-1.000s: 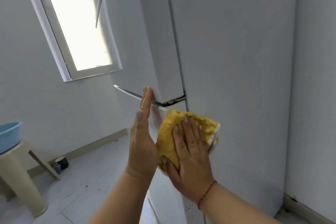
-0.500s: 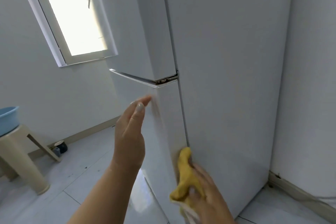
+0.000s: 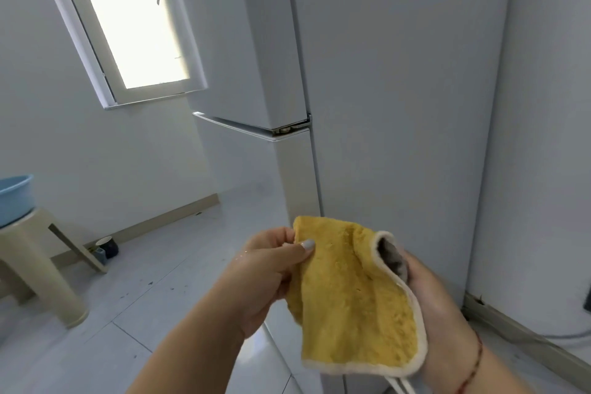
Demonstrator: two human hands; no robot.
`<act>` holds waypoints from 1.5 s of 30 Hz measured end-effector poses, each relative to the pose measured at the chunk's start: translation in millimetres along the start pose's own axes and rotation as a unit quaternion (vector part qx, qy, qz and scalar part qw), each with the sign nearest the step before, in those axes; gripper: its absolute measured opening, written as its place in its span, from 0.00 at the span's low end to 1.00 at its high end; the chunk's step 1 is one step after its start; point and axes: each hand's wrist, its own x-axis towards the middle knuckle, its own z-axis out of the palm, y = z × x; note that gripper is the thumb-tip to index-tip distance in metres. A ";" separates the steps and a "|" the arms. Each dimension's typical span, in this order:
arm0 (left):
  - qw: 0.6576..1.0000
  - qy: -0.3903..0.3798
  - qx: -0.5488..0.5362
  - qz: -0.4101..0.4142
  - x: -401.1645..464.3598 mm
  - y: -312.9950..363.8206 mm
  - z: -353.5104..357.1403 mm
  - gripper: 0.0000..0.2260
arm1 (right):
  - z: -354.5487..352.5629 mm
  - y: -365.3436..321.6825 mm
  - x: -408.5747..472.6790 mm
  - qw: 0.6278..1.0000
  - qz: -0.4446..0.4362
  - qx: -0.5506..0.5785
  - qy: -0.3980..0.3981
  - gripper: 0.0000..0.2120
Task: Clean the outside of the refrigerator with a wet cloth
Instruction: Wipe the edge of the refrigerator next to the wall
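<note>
Both hands held the yellow cloth (image 3: 355, 304) in front of the white refrigerator (image 3: 399, 105), clear of its surface. The left hand (image 3: 265, 278) pinched the cloth's upper left edge between thumb and fingers (image 3: 284, 235). The right hand (image 3: 438, 313) lay under the cloth's right side, fingers hidden behind it, apparently gripping. At far left, a blue basin (image 3: 14, 198) sat on a beige stool (image 3: 35, 259).
</note>
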 end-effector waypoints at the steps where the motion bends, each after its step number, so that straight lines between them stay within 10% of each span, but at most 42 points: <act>1: 0.999 0.030 0.025 0.021 0.2 1.9 1.4 0.04 | -3.8 3.2 9.3 0.998 -0.015 0.022 0.055 0.26; 3: 0.996 0.046 0.050 0.063 0.6 8.6 7.6 0.04 | -12.5 13.8 7.3 0.989 -0.072 0.056 0.119 0.23; 9: 0.976 -0.032 0.152 0.155 -2.4 35.2 39.3 0.07 | 46.8 24.0 -15.5 0.967 0.020 0.202 -0.152 0.33; 13: 0.880 0.244 0.132 0.386 7.3 58.9 20.7 0.10 | 70.3 -14.6 -16.8 0.957 -0.103 0.231 -0.140 0.26; 16: 0.882 0.310 0.070 0.349 29.7 69.8 4.2 0.15 | 108.9 -51.0 -13.4 0.923 -0.316 0.098 -0.195 0.26; 21: 0.938 0.212 -0.034 0.272 47.9 64.5 0.2 0.31 | 188.4 -112.3 26.9 0.793 -0.565 -0.201 -0.103 0.12; 25: 0.931 0.209 -0.047 0.295 54.7 57.6 -8.2 0.32 | 228.1 -136.5 58.4 0.576 -0.679 -0.455 -0.011 0.20; 27: 0.926 0.202 -0.066 0.312 57.4 53.6 -11.0 0.29 | 227.5 -130.3 66.8 0.525 -0.711 -0.469 0.010 0.24; 36: 0.919 0.185 -0.124 0.324 75.3 -5.0 -18.3 0.31 | 130.0 -28.7 92.1 0.573 -0.698 -0.425 -0.066 0.24; 45: 0.931 0.257 -0.184 0.180 83.3 -76.1 -20.8 0.15 | 59.7 52.2 111.4 0.508 -0.650 -0.565 0.016 0.32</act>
